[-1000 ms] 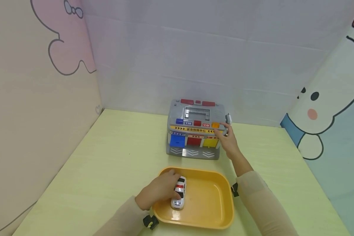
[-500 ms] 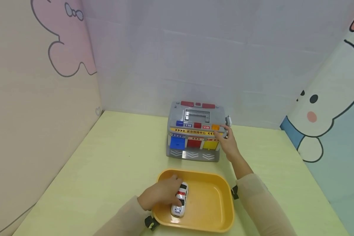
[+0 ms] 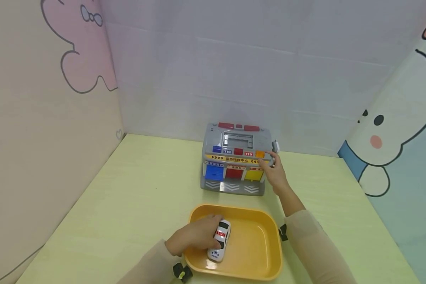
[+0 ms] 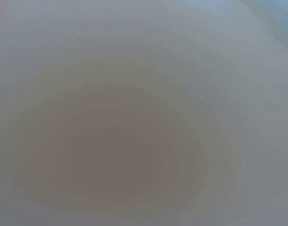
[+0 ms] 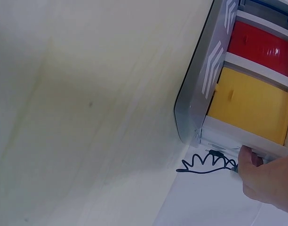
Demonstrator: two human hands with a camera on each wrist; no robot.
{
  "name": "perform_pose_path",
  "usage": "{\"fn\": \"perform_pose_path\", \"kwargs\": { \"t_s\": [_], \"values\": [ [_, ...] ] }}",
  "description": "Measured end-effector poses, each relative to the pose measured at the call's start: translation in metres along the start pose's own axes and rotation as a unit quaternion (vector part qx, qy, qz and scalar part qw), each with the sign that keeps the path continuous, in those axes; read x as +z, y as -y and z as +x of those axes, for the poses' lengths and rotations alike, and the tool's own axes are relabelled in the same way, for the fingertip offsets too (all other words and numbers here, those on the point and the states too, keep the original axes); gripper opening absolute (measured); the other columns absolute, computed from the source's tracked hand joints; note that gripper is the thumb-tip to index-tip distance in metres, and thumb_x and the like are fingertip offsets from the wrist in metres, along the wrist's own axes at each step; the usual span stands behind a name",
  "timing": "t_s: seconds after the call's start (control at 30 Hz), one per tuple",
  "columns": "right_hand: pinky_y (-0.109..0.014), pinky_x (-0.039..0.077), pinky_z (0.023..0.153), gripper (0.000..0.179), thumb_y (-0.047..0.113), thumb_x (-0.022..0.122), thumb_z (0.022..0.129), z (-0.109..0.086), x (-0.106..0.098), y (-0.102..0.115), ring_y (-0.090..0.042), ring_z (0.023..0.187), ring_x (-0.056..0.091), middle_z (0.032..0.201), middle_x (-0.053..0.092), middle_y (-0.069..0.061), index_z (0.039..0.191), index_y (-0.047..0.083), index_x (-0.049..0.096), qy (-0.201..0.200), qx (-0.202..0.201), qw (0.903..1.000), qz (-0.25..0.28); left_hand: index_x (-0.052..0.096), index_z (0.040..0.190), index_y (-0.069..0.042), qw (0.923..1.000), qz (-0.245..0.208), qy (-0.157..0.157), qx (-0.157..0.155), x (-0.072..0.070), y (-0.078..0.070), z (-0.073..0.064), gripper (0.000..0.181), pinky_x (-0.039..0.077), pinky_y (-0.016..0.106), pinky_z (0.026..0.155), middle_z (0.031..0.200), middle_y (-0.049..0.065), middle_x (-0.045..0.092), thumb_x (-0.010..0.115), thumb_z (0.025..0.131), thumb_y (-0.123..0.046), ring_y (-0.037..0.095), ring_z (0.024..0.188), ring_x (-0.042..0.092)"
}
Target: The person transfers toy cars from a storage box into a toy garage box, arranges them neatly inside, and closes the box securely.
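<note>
A white toy police car (image 3: pixel 220 242) with black windows and red roof markings lies in the left part of a yellow tray (image 3: pixel 252 244). My left hand (image 3: pixel 197 236) holds the car from its left side, thumb near the windshield and fingers by the far end. Behind the tray stands a grey toy garage (image 3: pixel 259 136) with blue, red and yellow doors. At its front right corner, my right hand (image 3: pixel 277 177) grips the roof edge beside the orange button (image 3: pixel 260 154). The right wrist view shows this hand at the garage's side, past the yellow door (image 5: pixel 250 106).
A pale green tabletop (image 3: pixel 138 197) surrounds the tray and garage. Light walls with cartoon figures enclose the table on the left, back and right. A dark coiled cord (image 5: pixel 207 162) shows near the garage in the right wrist view. The left wrist view is a blur.
My left hand has shifted slightly right within the tray, and the police car has moved right with it and turned a little. My right hand stays at the garage corner.
</note>
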State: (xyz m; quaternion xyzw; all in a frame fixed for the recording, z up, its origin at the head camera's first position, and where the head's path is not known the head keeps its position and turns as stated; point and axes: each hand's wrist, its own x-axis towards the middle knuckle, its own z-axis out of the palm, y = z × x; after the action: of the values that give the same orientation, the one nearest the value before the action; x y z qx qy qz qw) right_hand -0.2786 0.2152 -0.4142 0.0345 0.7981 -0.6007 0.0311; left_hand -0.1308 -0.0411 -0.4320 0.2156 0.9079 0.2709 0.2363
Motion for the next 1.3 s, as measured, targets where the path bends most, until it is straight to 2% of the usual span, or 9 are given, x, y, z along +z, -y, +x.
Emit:
{"fn": "perform_pose_path", "kwargs": {
  "t_s": [0.23, 0.57, 0.73, 0.97, 1.17, 1.3],
  "values": [
    [-0.048, 0.035, 0.101, 0.066, 0.04, 0.056, 0.099, 0.0, -0.001, 0.0, -0.031, 0.115, 0.04, 0.135, 0.033, -0.021, 0.151, 0.017, 0.024, 0.0, 0.004, 1.0, 0.001, 0.043, 0.136, -0.007, 0.9992, -0.038, -0.002, -0.007, 0.003, 0.001, 0.001, 0.071, 0.049, 0.024, 0.078, 0.103, -0.001, 0.047, 0.083, 0.078, -0.019, 0.012, 0.086, 0.05],
    [-0.042, 0.037, 0.093, 0.065, 0.04, 0.056, 0.099, 0.001, -0.001, 0.001, -0.028, 0.107, 0.041, 0.124, 0.036, -0.017, 0.151, 0.016, 0.025, -0.002, -0.004, 1.0, -0.002, 0.042, 0.133, -0.01, 0.9957, -0.092, -0.008, 0.01, 0.003, 0.002, 0.001, 0.067, 0.049, 0.026, 0.084, 0.106, -0.002, 0.051, 0.082, 0.08, -0.016, 0.012, 0.09, 0.051],
    [-0.042, 0.038, 0.093, 0.066, 0.039, 0.056, 0.099, 0.0, -0.001, 0.0, -0.027, 0.109, 0.042, 0.127, 0.036, -0.017, 0.152, 0.018, 0.024, 0.001, 0.003, 1.0, -0.001, 0.044, 0.134, -0.009, 0.9873, -0.157, -0.003, 0.019, -0.001, 0.004, -0.002, 0.067, 0.052, 0.025, 0.079, 0.103, -0.002, 0.054, 0.082, 0.079, -0.012, 0.013, 0.087, 0.054],
    [-0.037, 0.037, 0.084, 0.065, 0.04, 0.057, 0.098, -0.001, 0.0, -0.005, -0.025, 0.1, 0.041, 0.118, 0.036, -0.014, 0.151, 0.018, 0.025, -0.004, -0.003, 1.0, 0.002, 0.044, 0.136, -0.01, 0.9713, -0.235, -0.012, 0.036, -0.014, 0.009, -0.008, 0.068, 0.052, 0.029, 0.07, 0.105, 0.003, 0.054, 0.082, 0.079, -0.01, 0.019, 0.087, 0.055],
    [-0.037, 0.035, 0.082, 0.064, 0.039, 0.057, 0.099, 0.0, 0.0, -0.006, -0.025, 0.099, 0.04, 0.115, 0.036, -0.013, 0.151, 0.018, 0.026, -0.005, -0.005, 0.9999, 0.007, 0.046, 0.136, -0.012, 0.963, -0.266, -0.032, 0.026, -0.024, 0.012, -0.01, 0.067, 0.055, 0.034, 0.076, 0.11, 0.006, 0.057, 0.082, 0.08, -0.014, 0.022, 0.092, 0.057],
    [-0.036, 0.035, 0.08, 0.064, 0.038, 0.056, 0.099, -0.001, 0.0, -0.005, -0.025, 0.098, 0.039, 0.114, 0.036, -0.012, 0.151, 0.018, 0.025, -0.006, -0.009, 0.9999, 0.005, 0.046, 0.137, -0.011, 0.9584, -0.281, -0.043, 0.028, -0.028, 0.016, -0.009, 0.067, 0.056, 0.036, 0.075, 0.113, 0.009, 0.057, 0.081, 0.081, -0.014, 0.024, 0.092, 0.058]
  ]
}}
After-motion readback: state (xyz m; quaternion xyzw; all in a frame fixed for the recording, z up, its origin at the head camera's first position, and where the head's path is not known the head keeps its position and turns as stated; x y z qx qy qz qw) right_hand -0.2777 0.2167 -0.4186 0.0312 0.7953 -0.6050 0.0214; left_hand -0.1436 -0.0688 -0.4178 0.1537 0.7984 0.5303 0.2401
